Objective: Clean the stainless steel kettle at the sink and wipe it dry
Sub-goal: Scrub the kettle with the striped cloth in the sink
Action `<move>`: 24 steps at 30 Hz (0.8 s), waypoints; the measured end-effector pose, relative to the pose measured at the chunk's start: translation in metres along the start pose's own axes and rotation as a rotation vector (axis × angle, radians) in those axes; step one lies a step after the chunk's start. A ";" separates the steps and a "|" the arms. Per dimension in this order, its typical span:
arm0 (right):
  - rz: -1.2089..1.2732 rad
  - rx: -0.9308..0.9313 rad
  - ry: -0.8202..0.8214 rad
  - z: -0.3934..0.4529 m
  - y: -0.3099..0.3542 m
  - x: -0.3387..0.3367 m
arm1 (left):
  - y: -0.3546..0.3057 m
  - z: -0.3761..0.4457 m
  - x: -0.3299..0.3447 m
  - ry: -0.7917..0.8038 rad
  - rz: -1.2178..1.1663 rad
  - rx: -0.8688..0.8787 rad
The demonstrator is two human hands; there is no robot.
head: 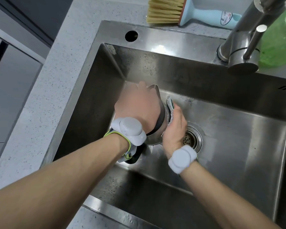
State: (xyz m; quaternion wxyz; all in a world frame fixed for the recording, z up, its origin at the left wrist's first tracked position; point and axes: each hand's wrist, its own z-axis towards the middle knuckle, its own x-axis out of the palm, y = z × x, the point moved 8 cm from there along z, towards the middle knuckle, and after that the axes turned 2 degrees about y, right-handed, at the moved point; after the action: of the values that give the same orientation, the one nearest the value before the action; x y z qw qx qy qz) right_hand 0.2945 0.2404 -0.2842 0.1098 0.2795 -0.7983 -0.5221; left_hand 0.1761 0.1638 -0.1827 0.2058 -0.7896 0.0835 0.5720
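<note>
**Scourer on the kettle's right flank, left hand steadying from above**

I see the shiny stainless steel kettle (157, 129) standing in the left part of the brushed steel sink basin (229, 146), just left of the round perforated drain strainer (191, 138). Its pointed spout lip points away from me, toward the far wall of the basin, and its body looks roughly upright, though most of it is hidden under my arm.

My left hand (137, 106) lies over the kettle's top, fingers curled down around it; I judge it is gripping the rim or lid area, but the exact hold is covered by the back of the hand. My right hand (174, 128) pinches a silver-and-green scouring pad (169, 111) and presses it flat against the kettle's right side.

So the surface being worked lies directly left of my right hand, between the two hands. The next strokes should run along that wall, and the left hand would need to turn the kettle to bring untouched sides round to the pad.

The steel tap (248, 38) stands at the far right corner; I see no water running.
</note>
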 end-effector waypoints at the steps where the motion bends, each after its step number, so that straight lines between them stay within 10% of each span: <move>1: 0.067 0.178 -0.050 0.003 -0.021 -0.003 | 0.000 0.000 0.000 -0.001 0.004 -0.004; 3: 0.182 0.274 -0.165 -0.009 -0.025 -0.002 | -0.001 -0.001 0.001 -0.008 0.013 0.002; 9: 0.010 -0.566 -0.070 -0.035 0.058 0.006 | 0.000 -0.001 0.001 -0.002 0.000 0.008; 14: -0.039 0.248 -0.079 0.008 -0.020 -0.005 | 0.001 0.000 0.003 -0.015 0.009 0.010; 20: -0.049 -0.481 -0.174 -0.049 0.054 0.007 | 0.003 0.002 0.003 -0.025 0.001 0.020; 24: 0.029 0.032 -0.159 -0.007 -0.006 -0.002 | 0.003 0.002 0.004 -0.040 0.010 0.023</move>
State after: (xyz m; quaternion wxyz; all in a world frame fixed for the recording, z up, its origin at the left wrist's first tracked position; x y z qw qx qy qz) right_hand 0.3017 0.2345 -0.2867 0.0490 0.2271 -0.8168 -0.5281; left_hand 0.1745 0.1629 -0.1875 0.2137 -0.7752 0.0901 0.5876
